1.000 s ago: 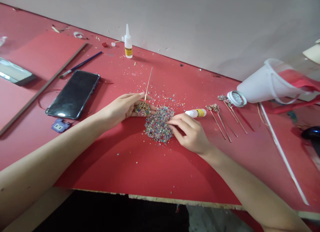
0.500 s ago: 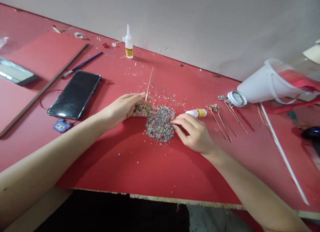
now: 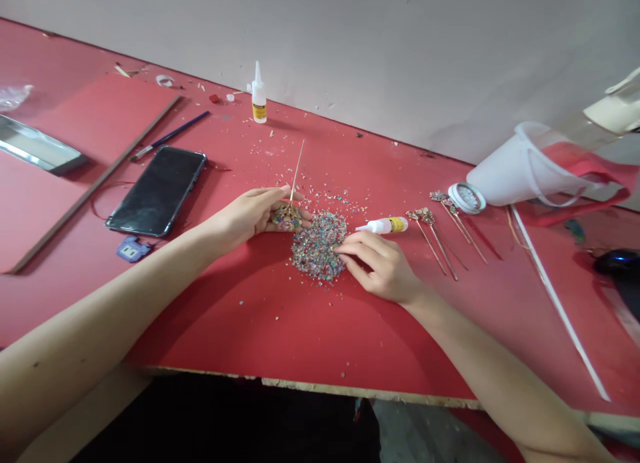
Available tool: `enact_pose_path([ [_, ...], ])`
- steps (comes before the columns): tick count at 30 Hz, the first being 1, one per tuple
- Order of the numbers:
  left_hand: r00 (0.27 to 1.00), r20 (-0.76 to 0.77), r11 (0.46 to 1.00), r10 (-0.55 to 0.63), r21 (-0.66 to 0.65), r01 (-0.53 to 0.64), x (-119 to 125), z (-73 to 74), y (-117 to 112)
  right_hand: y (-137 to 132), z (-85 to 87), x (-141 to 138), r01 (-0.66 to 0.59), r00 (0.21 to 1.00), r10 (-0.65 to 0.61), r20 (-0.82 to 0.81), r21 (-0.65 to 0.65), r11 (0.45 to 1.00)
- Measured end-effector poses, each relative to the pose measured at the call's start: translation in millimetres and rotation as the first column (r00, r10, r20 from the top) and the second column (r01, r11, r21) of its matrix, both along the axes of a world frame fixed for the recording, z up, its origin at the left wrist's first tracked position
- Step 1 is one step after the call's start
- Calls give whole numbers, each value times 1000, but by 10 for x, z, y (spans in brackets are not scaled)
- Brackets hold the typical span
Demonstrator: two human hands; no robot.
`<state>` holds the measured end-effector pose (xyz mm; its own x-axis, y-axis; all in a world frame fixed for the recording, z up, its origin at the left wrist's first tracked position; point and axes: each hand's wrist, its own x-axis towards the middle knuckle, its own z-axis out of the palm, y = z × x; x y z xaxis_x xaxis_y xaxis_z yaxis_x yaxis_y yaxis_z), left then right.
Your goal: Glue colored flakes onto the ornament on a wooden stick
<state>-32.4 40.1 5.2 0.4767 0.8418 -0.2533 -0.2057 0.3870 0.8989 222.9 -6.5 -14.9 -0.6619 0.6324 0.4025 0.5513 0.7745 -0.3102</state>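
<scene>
My left hand [image 3: 250, 213] rests on the red table [image 3: 280, 323] with its fingers closed round the ornate gold head of a hairpin [image 3: 288, 214]. The pin's thin stem points up and away. Just right of it lies a heap of small multicoloured chips [image 3: 319, 246]. My right hand [image 3: 383, 266] sits at the heap's right edge, fingertips pinched together among the chips; whether they hold one is too small to tell. A small glue bottle [image 3: 384, 226] lies on its side just beyond that hand.
Several finished gold hairpins [image 3: 440, 236] lie to the right, near a round lid [image 3: 466, 197] and a tipped white container [image 3: 520, 166]. A black phone [image 3: 157, 190], a plug adapter [image 3: 131, 250], a blue pen [image 3: 170, 135] and an upright glue bottle [image 3: 259, 102] sit left and behind.
My right hand's fingertips have shifted slightly within the chip heap. The left hand keeps the hairpin still. The view has tilted a little.
</scene>
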Motion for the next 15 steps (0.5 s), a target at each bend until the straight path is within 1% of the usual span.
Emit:
enact_pose_path([
  [2, 1000, 0, 1000, -7, 2, 7, -6, -4, 0, 4, -6, 6, 68, 998, -68, -15, 16, 998],
  [3, 1000, -2, 1000, -5, 0, 5, -8, -5, 0, 6, -7, 10, 61, 998, -61, -17, 11, 998],
  [6, 1000, 6, 1000, 4, 1, -4, -11, -9, 0, 12, -2, 23, -56, 998, 57, 6, -31, 998],
  [8, 1000, 19, 1000, -2, 17, 2, -11, -14, 1, 15, -2, 24, -73, 997, 74, 16, -38, 997],
  [11, 1000, 8, 999, 2, 32, -2, -10, -16, 3, 16, -14, -23, 17, 1000, -17, -18, -19, 1000],
  [15, 999, -31, 999, 21, 27, -20, -3, -4, 0, 7, -32, -194, 134, 986, -136, -95, -34, 990],
])
